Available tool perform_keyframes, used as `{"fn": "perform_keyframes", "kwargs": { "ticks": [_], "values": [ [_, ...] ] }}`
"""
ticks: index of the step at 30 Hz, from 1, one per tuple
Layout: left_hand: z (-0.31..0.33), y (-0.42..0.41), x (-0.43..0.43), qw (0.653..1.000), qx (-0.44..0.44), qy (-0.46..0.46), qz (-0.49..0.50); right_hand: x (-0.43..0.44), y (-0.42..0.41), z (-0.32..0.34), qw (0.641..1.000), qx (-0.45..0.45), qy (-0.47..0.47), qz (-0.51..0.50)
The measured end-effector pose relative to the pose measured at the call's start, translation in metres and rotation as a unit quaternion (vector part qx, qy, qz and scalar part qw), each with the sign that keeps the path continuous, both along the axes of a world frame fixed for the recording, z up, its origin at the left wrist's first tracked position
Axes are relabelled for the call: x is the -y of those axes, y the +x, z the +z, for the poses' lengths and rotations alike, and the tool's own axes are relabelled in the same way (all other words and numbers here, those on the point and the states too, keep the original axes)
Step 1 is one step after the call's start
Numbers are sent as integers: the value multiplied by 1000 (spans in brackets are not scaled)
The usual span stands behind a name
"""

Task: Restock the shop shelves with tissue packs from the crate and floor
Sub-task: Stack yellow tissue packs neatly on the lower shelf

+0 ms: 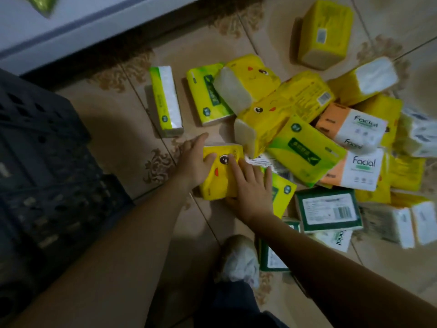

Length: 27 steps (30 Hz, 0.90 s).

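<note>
A yellow tissue pack with a cartoon face (221,174) lies on the tiled floor between my hands. My left hand (195,162) grips its left side, thumb over the top. My right hand (250,188) lies across its right side with fingers spread and the thumb under the near edge. To the right, several more tissue packs (307,129) lie in a loose pile: yellow, orange-and-white "Facial", and green ones. A dark plastic crate (42,162) stands at the left.
A white shelf base or cabinet edge (71,27) runs along the top left. One yellow pack (324,34) stands apart at the top right. My shoe (241,259) is on the floor just below my hands. Bare tile shows between crate and pile.
</note>
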<state>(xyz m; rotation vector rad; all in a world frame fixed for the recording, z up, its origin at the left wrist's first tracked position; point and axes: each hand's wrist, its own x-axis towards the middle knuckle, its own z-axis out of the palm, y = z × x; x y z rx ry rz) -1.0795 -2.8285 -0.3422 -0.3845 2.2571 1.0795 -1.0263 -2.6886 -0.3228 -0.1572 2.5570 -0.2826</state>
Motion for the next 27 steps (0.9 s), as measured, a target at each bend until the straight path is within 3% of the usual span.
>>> {"fn": "perform_keyframes", "kwargs": {
  "ticks": [2, 5, 11, 13, 20, 27],
  "values": [
    [11, 3, 0, 999, 16, 11, 32, -3, -2, 7, 999, 33, -16, -12],
    [41, -2, 4, 996, 17, 16, 90, -1, -6, 24, 984, 41, -163, -67],
    [156, -13, 20, 969, -22, 59, 238, 11, -21, 115, 914, -15, -321, -248],
    [208, -15, 26, 957, -48, 89, 272, 20, -35, 162, 890, -21, -371, -265],
    [396, -22, 76, 912, -194, 182, 311, 65, -77, 346, 841, -113, -499, -173],
    [579, 43, 142, 869, -379, 90, 306, 135, -61, 539, 791, -78, -603, -71]
  ]
}}
